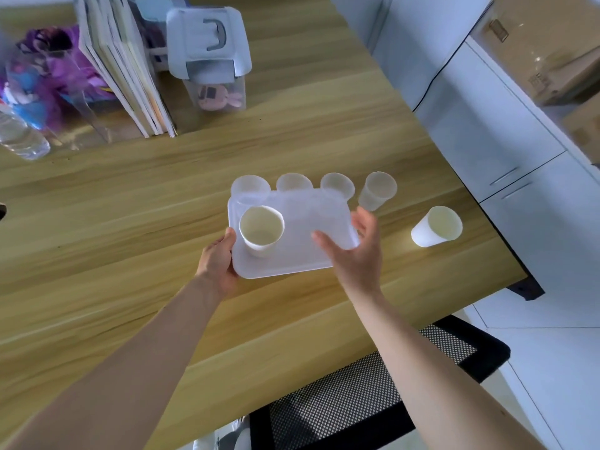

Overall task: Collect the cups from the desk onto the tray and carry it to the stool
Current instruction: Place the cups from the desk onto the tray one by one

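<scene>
Trouble would start nearest the body: the translucent white plastic tray (292, 254) is pinched only at its left edge by the left hand (218, 262), thumb on top and fingers underneath, so any tilt could slide or topple the single white paper cup (261, 229) standing on its left half. The right hand (355, 246) hovers open over the tray's right edge, fingers spread, clamped on nothing — a hasty reach could knock a cup over. Another white cup (436, 226) stands near the wooden tabletop (130, 222) edge (easily swept off). Beyond the tray, four frosted cups (377, 190) wait in a row — uncollected.
</scene>
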`<state>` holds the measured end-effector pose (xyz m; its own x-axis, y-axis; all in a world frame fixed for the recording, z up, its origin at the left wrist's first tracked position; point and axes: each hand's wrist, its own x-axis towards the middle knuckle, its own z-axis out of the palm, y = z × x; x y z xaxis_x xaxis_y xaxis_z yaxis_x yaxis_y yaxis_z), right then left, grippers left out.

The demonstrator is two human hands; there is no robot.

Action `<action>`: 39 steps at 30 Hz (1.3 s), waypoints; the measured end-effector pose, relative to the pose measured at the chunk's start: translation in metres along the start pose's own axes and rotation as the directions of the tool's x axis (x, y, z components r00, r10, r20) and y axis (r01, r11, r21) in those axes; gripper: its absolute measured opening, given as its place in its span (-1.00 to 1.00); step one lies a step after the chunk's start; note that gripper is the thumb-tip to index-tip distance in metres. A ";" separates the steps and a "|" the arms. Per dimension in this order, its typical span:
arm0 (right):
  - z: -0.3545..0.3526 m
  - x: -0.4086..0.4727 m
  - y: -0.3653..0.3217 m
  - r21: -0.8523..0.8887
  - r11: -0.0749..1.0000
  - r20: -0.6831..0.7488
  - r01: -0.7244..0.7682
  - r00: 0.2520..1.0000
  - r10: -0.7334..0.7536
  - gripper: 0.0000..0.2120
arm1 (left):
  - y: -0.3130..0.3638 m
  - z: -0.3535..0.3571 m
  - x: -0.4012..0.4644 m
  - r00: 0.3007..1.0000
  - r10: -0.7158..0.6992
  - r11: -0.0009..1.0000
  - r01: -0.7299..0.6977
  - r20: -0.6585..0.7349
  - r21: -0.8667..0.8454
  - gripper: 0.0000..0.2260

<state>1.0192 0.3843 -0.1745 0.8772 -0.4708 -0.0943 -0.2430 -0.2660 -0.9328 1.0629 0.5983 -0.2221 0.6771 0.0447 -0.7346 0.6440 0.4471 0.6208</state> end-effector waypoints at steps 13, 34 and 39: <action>-0.006 0.120 0.052 -0.030 0.976 -0.262 -0.215 0.944 0.200 0.04 | 0.014 -0.003 0.039 0.997 0.049 0.999 -0.050 -0.053 -0.004 -0.76; 0.007 0.055 -0.011 -0.022 0.997 0.001 0.078 0.997 -0.078 -0.46 | 0.021 0.035 0.016 0.997 0.063 0.998 -0.064 -0.038 -0.026 -0.66; 0.014 0.034 -0.014 -0.054 0.993 0.156 0.102 0.983 -0.092 -0.41 | 0.021 0.039 0.006 0.998 0.064 0.998 -0.065 -0.022 -0.024 -0.67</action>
<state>1.0583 0.3839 -0.1697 0.9498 -0.3068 -0.0613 -0.1746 -0.3574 -0.9175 1.0945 0.5729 -0.2027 0.7091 0.0925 -0.6990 0.5904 0.4642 0.6603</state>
